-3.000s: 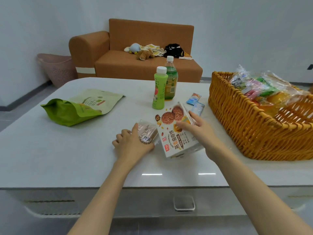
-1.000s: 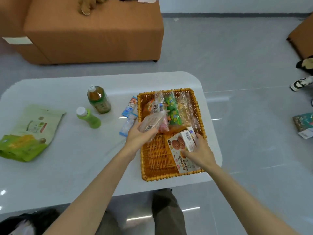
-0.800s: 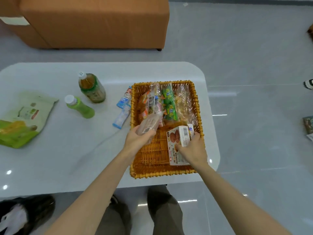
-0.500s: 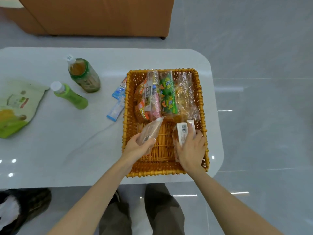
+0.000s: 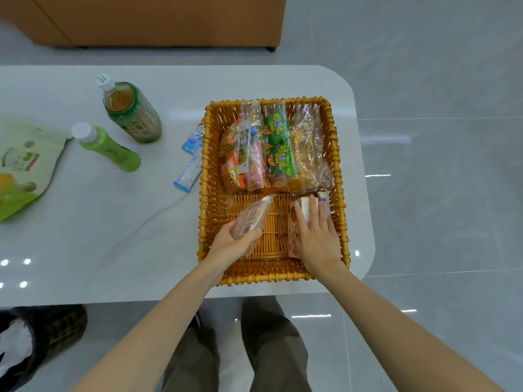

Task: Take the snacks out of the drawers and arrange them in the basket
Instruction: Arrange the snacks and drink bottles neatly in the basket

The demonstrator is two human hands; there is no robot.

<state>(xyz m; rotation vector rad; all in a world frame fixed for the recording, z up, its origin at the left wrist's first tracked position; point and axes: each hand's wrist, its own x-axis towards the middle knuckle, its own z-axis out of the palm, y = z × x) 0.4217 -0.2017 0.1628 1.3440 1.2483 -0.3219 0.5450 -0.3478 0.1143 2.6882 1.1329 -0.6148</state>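
An orange wicker basket (image 5: 205,176) stands at the right end of the white table (image 5: 99,236). Several wrapped snacks (image 5: 278,145) fill its far half. My left hand (image 5: 233,244) grips a clear-wrapped brown snack (image 5: 252,216) low over the basket's near left floor. My right hand (image 5: 315,233) lies on a white cookie box (image 5: 295,219) set against the basket's right wall, fingers stretched along its top and thumb on its printed left face.
Left of the basket lie two blue sachets (image 5: 189,172), a tea bottle (image 5: 131,113), a light green bottle (image 5: 106,147) and a green pouch (image 5: 22,168). An orange sofa (image 5: 158,21) stands beyond the table. My legs are below the table's near edge.
Both hands carried the snack and the cookie box from the table into the basket. In the last half second both sank lower, and the box now rests by the right wall.
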